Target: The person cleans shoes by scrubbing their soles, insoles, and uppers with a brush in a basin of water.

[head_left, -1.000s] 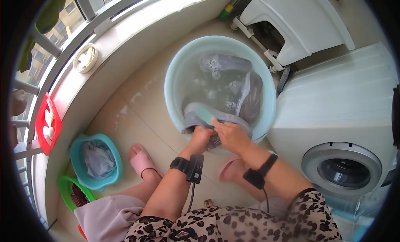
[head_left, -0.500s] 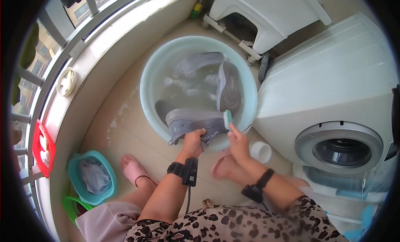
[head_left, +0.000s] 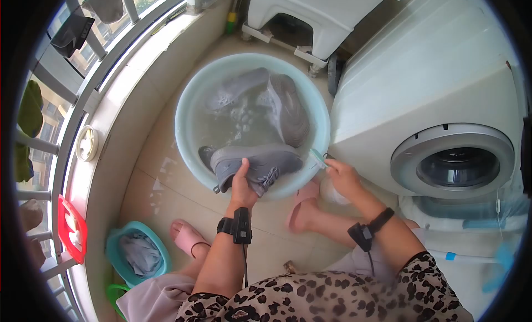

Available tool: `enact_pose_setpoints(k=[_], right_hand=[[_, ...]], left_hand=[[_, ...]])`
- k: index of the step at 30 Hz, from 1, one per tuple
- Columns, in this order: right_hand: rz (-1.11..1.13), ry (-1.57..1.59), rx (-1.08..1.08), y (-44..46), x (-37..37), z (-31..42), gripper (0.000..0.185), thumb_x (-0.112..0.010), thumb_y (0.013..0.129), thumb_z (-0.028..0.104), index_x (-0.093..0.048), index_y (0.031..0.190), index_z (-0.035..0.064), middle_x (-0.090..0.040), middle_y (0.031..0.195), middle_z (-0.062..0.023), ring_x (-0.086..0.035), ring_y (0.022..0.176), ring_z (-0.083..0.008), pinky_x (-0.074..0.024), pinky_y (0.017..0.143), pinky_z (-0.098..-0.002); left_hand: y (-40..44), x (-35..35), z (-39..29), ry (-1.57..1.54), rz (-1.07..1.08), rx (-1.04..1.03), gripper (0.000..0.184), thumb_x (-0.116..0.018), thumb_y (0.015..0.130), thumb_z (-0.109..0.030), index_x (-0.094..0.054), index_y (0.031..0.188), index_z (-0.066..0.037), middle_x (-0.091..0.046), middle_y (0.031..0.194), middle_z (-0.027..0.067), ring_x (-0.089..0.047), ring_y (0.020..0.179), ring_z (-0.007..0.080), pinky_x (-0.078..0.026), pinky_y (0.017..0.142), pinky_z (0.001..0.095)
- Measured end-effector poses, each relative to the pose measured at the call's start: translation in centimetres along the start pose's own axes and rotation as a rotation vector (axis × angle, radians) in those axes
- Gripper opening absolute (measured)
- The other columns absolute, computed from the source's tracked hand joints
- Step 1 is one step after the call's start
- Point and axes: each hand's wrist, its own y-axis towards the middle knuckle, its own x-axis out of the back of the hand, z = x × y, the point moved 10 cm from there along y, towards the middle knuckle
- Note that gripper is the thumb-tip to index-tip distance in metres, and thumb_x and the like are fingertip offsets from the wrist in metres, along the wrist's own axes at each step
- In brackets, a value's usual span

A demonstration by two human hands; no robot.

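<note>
My left hand [head_left: 242, 184] grips a wet grey shoe [head_left: 256, 161] by its upper, holding it on its side at the near rim of a pale blue basin [head_left: 184, 108]. My right hand [head_left: 342, 177] is closed on a small green scrub brush [head_left: 317, 158], which is at the basin's right rim, apart from the shoe's toe. In the cloudy water lie another grey shoe [head_left: 288, 110] at the right and a grey piece [head_left: 244, 88] at the far side, partly under water. A darker grey piece [head_left: 206, 154] shows behind the held shoe's heel.
A washing machine [head_left: 410, 95] stands at the right, a white stand [head_left: 310, 17] beyond the basin. A teal tub [head_left: 113, 249] with cloth sits at the lower left. A white container [head_left: 332, 192] is partly hidden behind my right hand. A red holder [head_left: 72, 229] hangs at the railing.
The brush has moved off the shoe's toe to the right, with my right hand. The held shoe has turned, showing more of its laces and toe. The camera view has shifted a little.
</note>
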Motion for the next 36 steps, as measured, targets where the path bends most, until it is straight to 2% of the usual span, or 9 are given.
enact_pose_setpoints(k=[2, 6, 12, 17, 24, 27, 30, 34, 36], right_hand=[[0.115, -0.015, -0.190, -1.7, 5.0, -0.6, 0.029, -0.058, 0.082, 0.018, -0.065, 0.107, 0.0044, -0.066, 0.081, -0.0195, -0.063, 0.073, -0.0343, -0.0500, 0.070, -0.0373], [0.487, -0.103, -0.549, -5.5, 7.9, -7.7, 0.027, -0.060, 0.080, 0.019, -0.068, 0.103, 0.0057, -0.067, 0.082, -0.0174, -0.064, 0.075, -0.0300, -0.0502, 0.070, -0.0363], [0.669, -0.627, -0.213, -5.4, -2.4, -19.2, 0.020, -0.057, 0.084, 0.019, -0.068, 0.094, 0.0054, -0.064, 0.071, -0.0076, -0.058, 0.058, -0.0138, -0.0461, 0.051, -0.0297], [0.772, -0.513, -0.122, -3.6, -10.8, -18.8, 0.030, -0.053, 0.087, 0.029, -0.067, 0.098, 0.0054, -0.063, 0.085, -0.0101, -0.057, 0.071, -0.0184, -0.0446, 0.065, -0.0320], [0.932, -0.281, -0.095, -4.0, -12.8, -15.8, 0.045, -0.047, 0.091, 0.043, -0.065, 0.105, 0.0054, -0.062, 0.106, -0.0137, -0.054, 0.089, -0.0248, -0.0424, 0.084, -0.0351], [0.938, 0.159, -0.467, -6.1, -10.0, -12.8, 0.048, -0.045, 0.092, 0.045, -0.064, 0.106, 0.0035, -0.061, 0.109, -0.0138, -0.054, 0.092, -0.0257, -0.0422, 0.086, -0.0352], [0.807, 0.551, -0.920, -8.1, -11.6, -19.7, 0.050, -0.046, 0.091, 0.047, -0.062, 0.112, 0.0044, -0.061, 0.110, -0.0133, -0.054, 0.094, -0.0234, -0.0425, 0.085, -0.0336], [0.786, 0.247, -0.811, -7.5, -4.6, -18.8, 0.022, -0.057, 0.086, 0.017, -0.064, 0.103, 0.0062, -0.065, 0.079, -0.0066, -0.047, 0.053, -0.0099, -0.0408, 0.048, -0.0274], [0.793, 0.222, -0.824, -7.6, -0.6, -17.0, 0.024, -0.056, 0.087, 0.016, -0.063, 0.108, 0.0067, -0.064, 0.078, -0.0035, -0.041, 0.052, -0.0083, -0.0362, 0.046, -0.0245]], left_hand=[[0.3, 0.0, 0.2, -0.026, 0.023, -0.032, 0.051, -0.046, 0.096, -0.041, -0.044, 0.126, 0.001, -0.053, 0.124, 0.0156, -0.053, 0.114, 0.0336, -0.045, 0.096, 0.0461], [-0.3, 0.0, 0.0, 0.056, -0.050, -0.077, 0.051, -0.043, 0.098, -0.038, -0.041, 0.128, 0.003, -0.051, 0.128, 0.0172, -0.054, 0.114, 0.0329, -0.046, 0.096, 0.0473], [0.0, 0.9, -0.4, 0.027, 0.008, -0.141, 0.058, -0.045, 0.096, -0.043, -0.036, 0.134, 0.001, -0.042, 0.137, 0.0172, -0.044, 0.124, 0.0315, -0.035, 0.106, 0.0452], [-0.4, 0.2, -0.9, 0.005, 0.137, -0.100, 0.067, -0.039, 0.095, -0.051, -0.030, 0.139, -0.001, -0.033, 0.144, 0.0171, -0.036, 0.130, 0.0324, -0.027, 0.110, 0.0448], [-0.9, 1.0, -1.6, -0.020, 0.000, -0.166, 0.052, -0.045, 0.097, -0.036, -0.037, 0.131, 0.003, -0.045, 0.134, 0.0177, -0.046, 0.123, 0.0309, -0.038, 0.106, 0.0437], [-0.8, 1.3, -1.5, -0.025, -0.015, -0.183, 0.048, -0.050, 0.096, -0.031, -0.040, 0.128, 0.003, -0.048, 0.131, 0.0164, -0.048, 0.121, 0.0289, -0.040, 0.104, 0.0412], [-0.8, 0.9, -1.6, 0.005, 0.008, -0.182, 0.047, -0.051, 0.096, -0.028, -0.040, 0.127, 0.004, -0.049, 0.129, 0.0162, -0.050, 0.118, 0.0283, -0.041, 0.103, 0.0403], [-0.5, 1.4, -1.5, 0.011, 0.010, -0.169, 0.042, -0.052, 0.095, -0.021, -0.041, 0.126, 0.005, -0.050, 0.127, 0.0161, -0.052, 0.116, 0.0270, -0.042, 0.101, 0.0395], [-0.1, 1.8, -1.2, -0.014, 0.011, -0.164, 0.041, -0.054, 0.094, -0.017, -0.042, 0.126, 0.005, -0.051, 0.126, 0.0154, -0.052, 0.115, 0.0261, -0.043, 0.100, 0.0389]])
